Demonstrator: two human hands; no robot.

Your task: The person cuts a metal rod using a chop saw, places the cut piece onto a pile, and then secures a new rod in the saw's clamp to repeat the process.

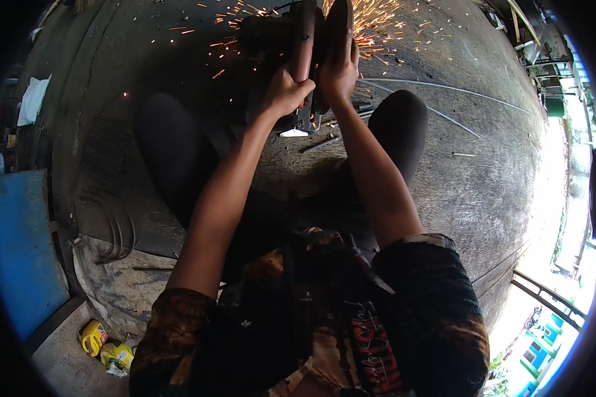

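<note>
A dark cut-off saw [261, 33] stands on the ground at the top of the head view, throwing orange sparks [371, 26] to both sides. My left hand [287, 92] is closed around its worn reddish handle [303, 49], thumb across the front. Just to the right, my right hand [340, 76] is closed on the dark rounded wheel guard [338, 26], its fingers partly hidden against the guard's side. Both arms reach forward between my bent knees. The cutting wheel and whatever it cuts are hidden by the guard and hands.
Thin metal rods [453, 122] lie on the ground to the right, with short metal pieces [321, 143] below the saw. Curved bars [118, 235] lie at the left. A blue panel [21, 245] stands far left, near yellow packages [94, 337].
</note>
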